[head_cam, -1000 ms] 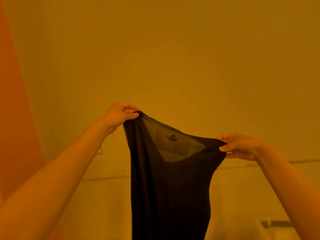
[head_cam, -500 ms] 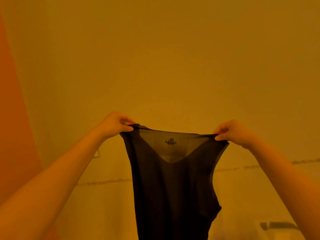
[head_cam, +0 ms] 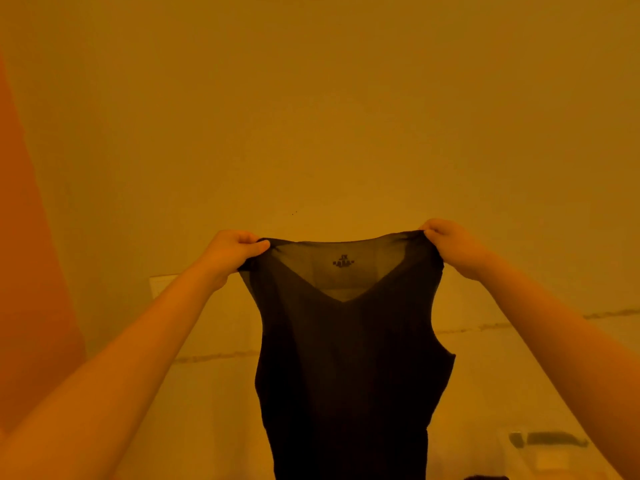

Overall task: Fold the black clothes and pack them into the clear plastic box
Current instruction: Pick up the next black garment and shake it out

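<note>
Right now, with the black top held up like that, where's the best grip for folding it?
At the two shoulder straps, where it is held already: left hand pinches one strap, right hand the other, each coming from its outer side. The top hangs flat below, its V-neck centred, so the shoulders probably keep it spread and square for laying down.

Plain wall (head_cam: 311, 116), orange surface (head_cam: 31, 271) at left
</note>
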The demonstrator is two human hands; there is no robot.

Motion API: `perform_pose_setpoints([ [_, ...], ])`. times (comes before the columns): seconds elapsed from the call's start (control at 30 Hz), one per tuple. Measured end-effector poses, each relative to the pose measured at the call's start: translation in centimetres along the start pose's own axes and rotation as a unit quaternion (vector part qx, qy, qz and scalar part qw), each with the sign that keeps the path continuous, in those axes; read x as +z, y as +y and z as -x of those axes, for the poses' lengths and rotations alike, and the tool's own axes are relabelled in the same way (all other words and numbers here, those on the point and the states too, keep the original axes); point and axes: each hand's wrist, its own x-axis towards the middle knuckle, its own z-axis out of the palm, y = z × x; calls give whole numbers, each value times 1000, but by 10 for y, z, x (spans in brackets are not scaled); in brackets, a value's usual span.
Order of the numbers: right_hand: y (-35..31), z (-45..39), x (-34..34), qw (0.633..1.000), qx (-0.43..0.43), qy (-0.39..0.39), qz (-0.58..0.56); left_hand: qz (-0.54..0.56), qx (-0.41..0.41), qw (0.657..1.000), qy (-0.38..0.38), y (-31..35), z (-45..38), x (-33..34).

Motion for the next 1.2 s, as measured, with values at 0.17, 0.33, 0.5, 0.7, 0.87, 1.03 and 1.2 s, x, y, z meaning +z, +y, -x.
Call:
perform_pose_setpoints([
  [0.17,-4,7,-10,998,-39,-54,13,28,13,1000,2,1,1,-8],
  [0.33,-1,5,-20,998,-43,-32,30,10,22,1000,3,1,7,-7],
  [0.5,13,0,-17,993,-64,1,95,-94,19,995,14,-9,20,4],
  [0.7,24,28,-9,993,-71,24,95,-51,4,998,21,-30,58,5],
  [0.87,11,82,-22,991,-74,28,104,-43,34,999,-1,-40,97,-7],
  [1.03,-20,148,-28,989,-67,102,84,-13,76,996,-44,-42,134,-22],
  [1.2,-51,206,-30,978,-51,191,71,59,131,988,-54,-23,169,-41],
])
